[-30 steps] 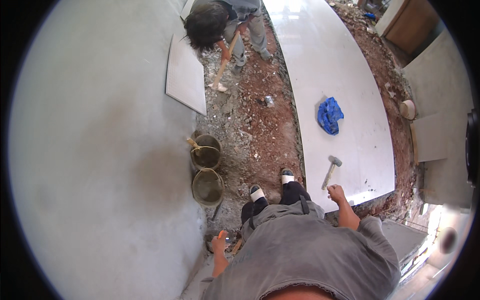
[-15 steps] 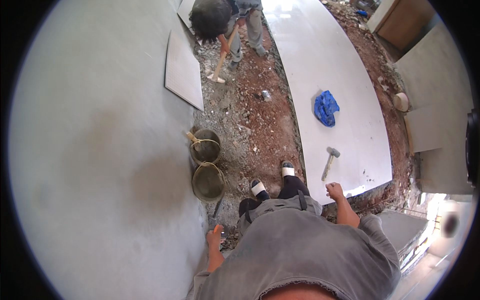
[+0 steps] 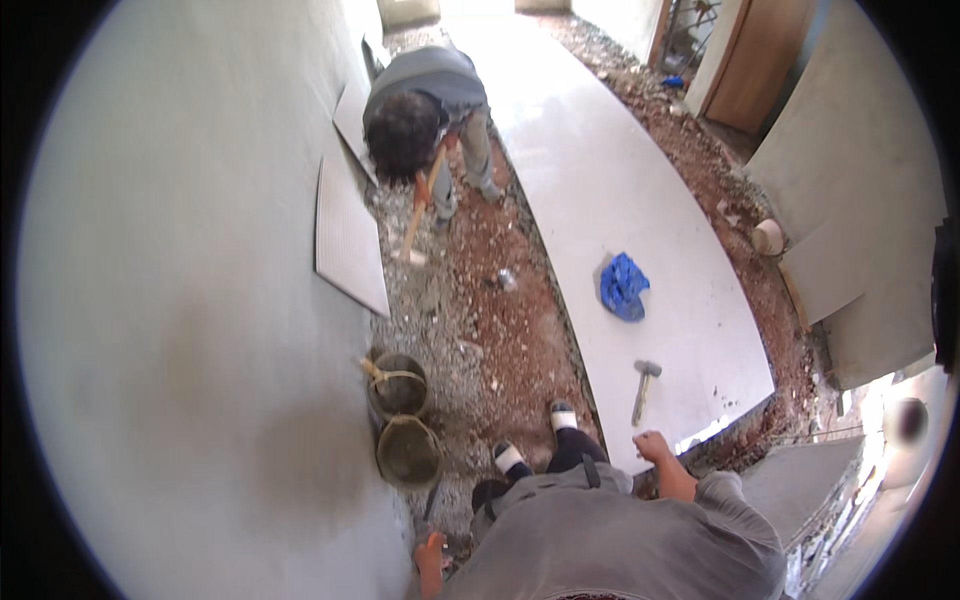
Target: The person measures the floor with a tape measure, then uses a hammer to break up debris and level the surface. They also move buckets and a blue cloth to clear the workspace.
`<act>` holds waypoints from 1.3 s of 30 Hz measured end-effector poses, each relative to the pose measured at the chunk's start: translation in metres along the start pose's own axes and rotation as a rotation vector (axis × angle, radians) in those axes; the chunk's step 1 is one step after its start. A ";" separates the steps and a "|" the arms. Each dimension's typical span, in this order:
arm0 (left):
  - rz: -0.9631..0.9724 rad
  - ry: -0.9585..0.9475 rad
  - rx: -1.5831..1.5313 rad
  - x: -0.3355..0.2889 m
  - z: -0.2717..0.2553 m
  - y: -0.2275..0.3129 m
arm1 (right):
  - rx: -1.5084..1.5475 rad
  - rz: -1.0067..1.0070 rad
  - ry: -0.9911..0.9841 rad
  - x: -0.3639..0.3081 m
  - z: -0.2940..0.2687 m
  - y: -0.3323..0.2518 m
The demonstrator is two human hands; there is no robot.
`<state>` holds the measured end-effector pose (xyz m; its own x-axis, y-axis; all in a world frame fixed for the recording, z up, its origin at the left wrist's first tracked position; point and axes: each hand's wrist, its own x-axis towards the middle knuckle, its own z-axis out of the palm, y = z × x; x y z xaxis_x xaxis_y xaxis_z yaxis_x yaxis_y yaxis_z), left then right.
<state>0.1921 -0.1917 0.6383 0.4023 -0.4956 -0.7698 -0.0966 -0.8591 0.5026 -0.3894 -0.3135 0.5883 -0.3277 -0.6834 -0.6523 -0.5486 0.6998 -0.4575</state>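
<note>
We stand on the rubble strip beside the laid white tiles (image 3: 640,200), our right hand (image 3: 655,447) a loose fist holding nothing, just short of the hammer (image 3: 643,390) that lies on the tile edge. Our left hand (image 3: 432,552) hangs low by the wall; we cannot tell its grip. Picking up the hammer looks like the step in hand, calling for a short forward reach.

no packages, labels, signs or screens

Head fisheye, high, looking steeply down
</note>
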 end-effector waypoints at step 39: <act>0.207 -0.068 -0.307 -0.020 0.085 0.158 | 0.221 -0.074 -0.126 0.010 -0.016 -0.059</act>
<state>0.0913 -0.3280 0.6995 0.3406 -0.6712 -0.6584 0.1115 -0.6665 0.7371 -0.3725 -0.3649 0.6185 -0.1872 -0.7132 -0.6755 -0.3820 0.6864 -0.6188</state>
